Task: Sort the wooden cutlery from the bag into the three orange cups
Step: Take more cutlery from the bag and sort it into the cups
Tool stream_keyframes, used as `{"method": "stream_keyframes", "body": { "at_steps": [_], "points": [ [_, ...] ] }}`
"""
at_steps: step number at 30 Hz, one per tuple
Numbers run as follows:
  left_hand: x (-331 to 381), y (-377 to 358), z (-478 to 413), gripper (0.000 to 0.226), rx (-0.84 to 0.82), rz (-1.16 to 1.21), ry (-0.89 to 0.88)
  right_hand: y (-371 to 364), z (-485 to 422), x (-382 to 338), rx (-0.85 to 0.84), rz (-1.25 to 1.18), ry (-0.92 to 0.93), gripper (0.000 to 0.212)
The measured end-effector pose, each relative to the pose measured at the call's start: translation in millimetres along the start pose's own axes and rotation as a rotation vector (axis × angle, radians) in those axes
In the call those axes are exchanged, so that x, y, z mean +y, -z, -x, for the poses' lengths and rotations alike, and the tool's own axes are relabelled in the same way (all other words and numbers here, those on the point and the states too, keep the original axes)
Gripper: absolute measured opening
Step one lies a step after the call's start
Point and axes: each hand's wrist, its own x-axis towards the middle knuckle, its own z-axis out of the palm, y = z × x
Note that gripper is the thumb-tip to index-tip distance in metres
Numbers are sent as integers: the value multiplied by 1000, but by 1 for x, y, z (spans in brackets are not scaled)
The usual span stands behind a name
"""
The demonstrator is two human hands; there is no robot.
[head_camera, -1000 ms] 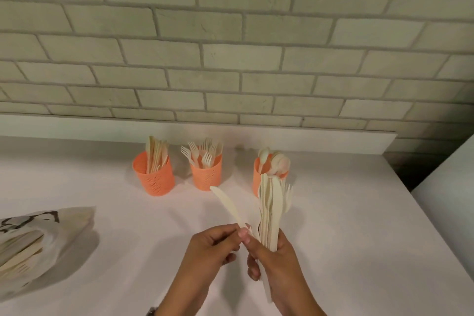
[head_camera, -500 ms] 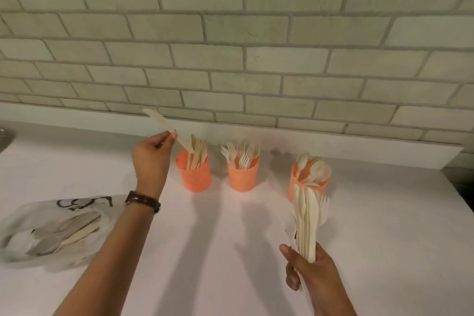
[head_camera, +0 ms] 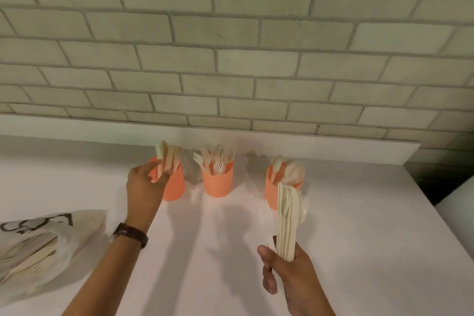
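Left hand (head_camera: 145, 187) pinches knife (head_camera: 159, 159) in cup (head_camera: 175, 187); right hand (head_camera: 289, 277) grips cutlery bundle (head_camera: 288, 218).

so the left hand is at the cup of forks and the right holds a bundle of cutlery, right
No. The head view shows the left hand at the left cup, which holds knives; forks fill the middle cup. The right hand does hold the bundle.
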Motion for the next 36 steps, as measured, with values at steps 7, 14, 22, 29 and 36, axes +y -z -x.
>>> {"method": "stream_keyframes", "body": {
  "at_steps": [7,14,22,29,36],
  "points": [
    [66,5,138,9,-659,331,103,2,5,-2,-96,-20,18,47],
    [82,-1,161,11,-841,465,149,1,13,0,-211,110,58,43],
    [101,1,65,6,-262,490,11,14,6,4,-24,102,48,54],
    [100,-54,7,10,-86,296,-89,22,0,2,27,113,58,55],
    [75,-88,-9,36,-36,-322,-307,24,-6,-2,55,104,30,54]
  ]
}}
